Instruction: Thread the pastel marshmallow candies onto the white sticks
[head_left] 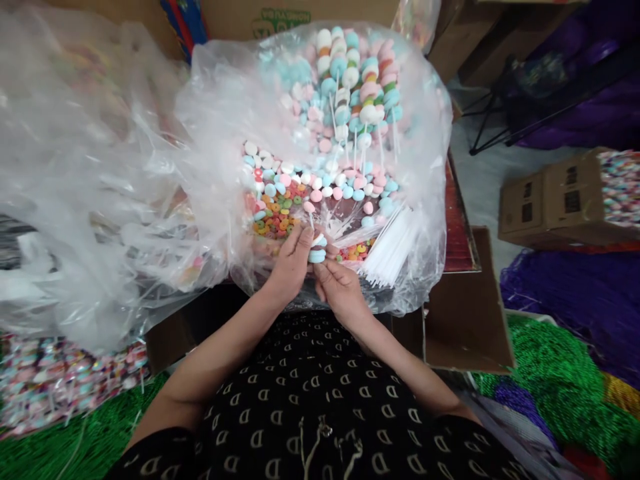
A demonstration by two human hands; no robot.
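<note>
My left hand (pixel 295 257) and my right hand (pixel 339 283) meet at the near edge of the plastic sheet. Between them is a short stack of blue, white and brown candies (pixel 318 249) with a thin white stick (pixel 312 219) rising from it, a pink candy (pixel 309 208) near its top. The left fingers close round the stick side, while the right fingers pinch the stack's lower end. Behind the hands lie loose pink, white and blue candies (pixel 316 195). Orange and green ring candies (pixel 277 217) are to the left, and a bundle of white sticks (pixel 387 250) is to the right.
Finished candy skewers (pixel 370 87) lie at the back of the clear plastic sheet (pixel 425 133). Crumpled plastic bags (pixel 90 167) cover the left side. An open cardboard box (pixel 465 313) stands at the lower right, beside green shiny strands (pixel 560 380). More cardboard boxes (pixel 545 207) stand farther right.
</note>
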